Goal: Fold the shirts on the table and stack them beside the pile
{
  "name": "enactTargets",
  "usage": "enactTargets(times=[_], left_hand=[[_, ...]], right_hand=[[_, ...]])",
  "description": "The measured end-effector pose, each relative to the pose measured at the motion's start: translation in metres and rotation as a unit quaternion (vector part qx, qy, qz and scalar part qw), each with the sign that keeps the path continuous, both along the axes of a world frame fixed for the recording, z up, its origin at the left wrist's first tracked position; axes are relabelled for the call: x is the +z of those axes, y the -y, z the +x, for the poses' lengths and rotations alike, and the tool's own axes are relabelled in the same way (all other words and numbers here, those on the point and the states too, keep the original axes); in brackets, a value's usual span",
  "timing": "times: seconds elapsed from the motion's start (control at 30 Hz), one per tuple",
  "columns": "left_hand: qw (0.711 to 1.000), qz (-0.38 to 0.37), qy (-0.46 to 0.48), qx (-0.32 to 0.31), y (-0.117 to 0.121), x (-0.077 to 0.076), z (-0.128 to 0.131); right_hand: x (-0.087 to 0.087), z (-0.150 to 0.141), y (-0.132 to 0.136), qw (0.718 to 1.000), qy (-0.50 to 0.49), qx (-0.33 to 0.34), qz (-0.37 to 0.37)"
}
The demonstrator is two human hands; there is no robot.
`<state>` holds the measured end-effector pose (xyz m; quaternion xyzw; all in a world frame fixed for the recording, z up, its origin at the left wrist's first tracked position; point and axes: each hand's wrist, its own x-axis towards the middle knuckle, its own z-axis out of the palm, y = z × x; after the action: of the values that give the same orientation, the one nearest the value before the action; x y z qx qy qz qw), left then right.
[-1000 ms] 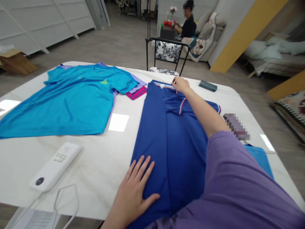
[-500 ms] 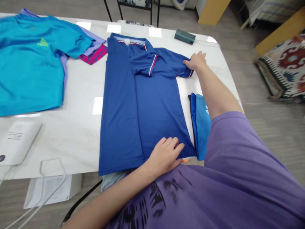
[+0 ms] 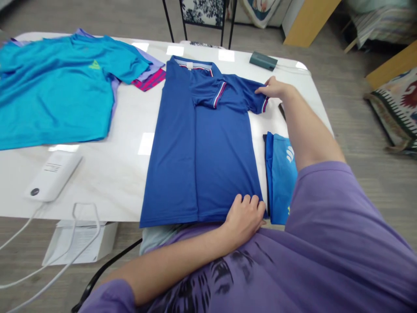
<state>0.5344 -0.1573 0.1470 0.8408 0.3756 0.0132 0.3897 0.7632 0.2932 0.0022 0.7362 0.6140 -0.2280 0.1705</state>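
Note:
A dark blue polo shirt lies face down on the white table, its left side folded inward lengthwise. The folded-over sleeve rests on the shirt's back, showing a red and white striped cuff. Far out on the right, my right hand pinches the other sleeve near its shoulder-side edge. My left hand is closed on the shirt's bottom right corner at the table's front edge, thumb hidden. Beside the shirt's right edge lies a folded bright blue garment, partly covered by my right arm.
Several spread shirts, a turquoise one on top, lie at the left. A white device with a cable sits at the front left. A dark grey box-shaped object stands at the back right. A chair is behind the table.
My left hand has moved right along the hem and closed on the corner. My right hand now pinches the sleeve, which is slightly raised. The view has shifted left.

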Motion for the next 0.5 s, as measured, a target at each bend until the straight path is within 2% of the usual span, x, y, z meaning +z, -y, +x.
enactTargets(times=[0.1,0.23,0.37,0.5], left_hand=[[1.0,0.016,0.013,-0.002,0.006,-0.002,0.001],[0.999,0.03,0.033,-0.018,0.013,-0.006,-0.001],[0.997,0.032,0.059,-0.03,0.016,-0.008,-0.008],[0.996,-0.002,0.092,0.011,0.004,-0.002,-0.028]], right_hand=[[0.018,0.004,0.006,0.993,-0.108,-0.031,-0.03],[0.034,-0.004,0.014,0.968,-0.218,-0.117,0.031],[0.039,-0.012,0.011,0.953,-0.213,-0.177,0.12],[0.037,-0.012,0.005,0.957,-0.18,-0.157,0.161]])
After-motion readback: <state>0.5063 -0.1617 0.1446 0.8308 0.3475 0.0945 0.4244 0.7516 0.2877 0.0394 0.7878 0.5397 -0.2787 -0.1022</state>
